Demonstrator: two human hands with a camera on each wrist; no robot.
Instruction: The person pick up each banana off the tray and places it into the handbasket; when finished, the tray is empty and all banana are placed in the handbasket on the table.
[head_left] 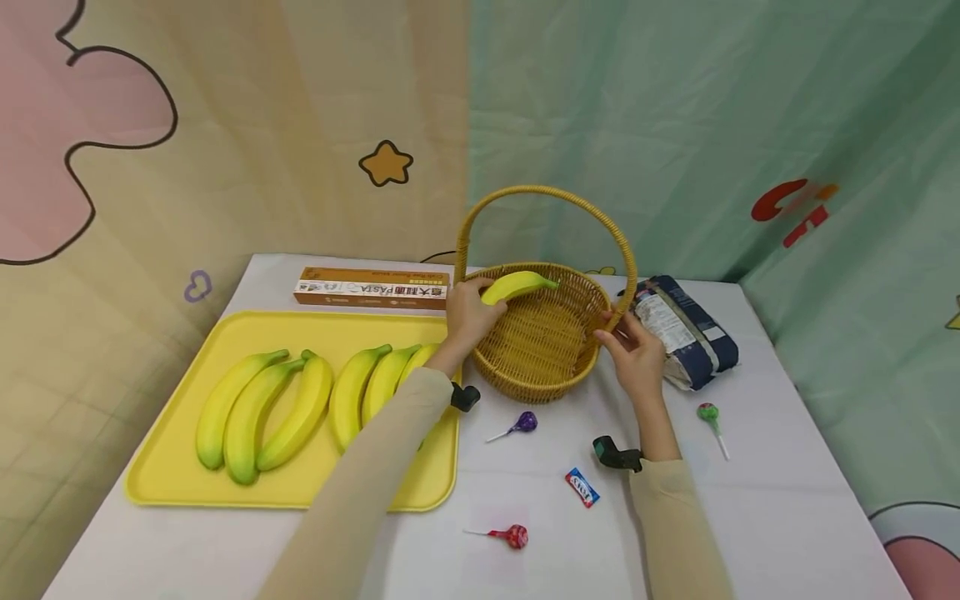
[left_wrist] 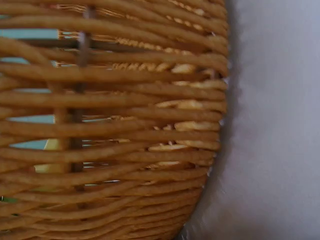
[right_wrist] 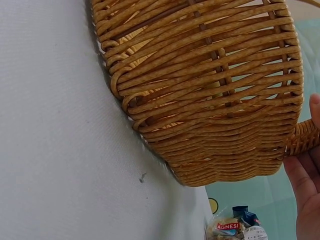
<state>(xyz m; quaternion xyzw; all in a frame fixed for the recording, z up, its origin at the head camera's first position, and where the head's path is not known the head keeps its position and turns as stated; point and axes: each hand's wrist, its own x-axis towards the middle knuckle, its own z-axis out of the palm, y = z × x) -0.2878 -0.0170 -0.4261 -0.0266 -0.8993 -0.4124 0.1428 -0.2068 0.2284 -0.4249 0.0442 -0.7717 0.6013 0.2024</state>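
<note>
A round wicker basket with a tall arched handle stands on the table. In the head view my left hand grips one end of a yellow banana, which lies over the basket's opening with its stem pointing right. My right hand pinches the foot of the handle at the basket's right rim, and the right wrist view shows its fingers beside the woven handle. The basket's wall fills most of the left wrist view, hiding the left hand there.
Left of the basket, a yellow tray holds several bananas. Behind it lies a pasta box. A dark blue package sits right of the basket. Lollipops, purple, red and green, and a wrapped candy lie in front.
</note>
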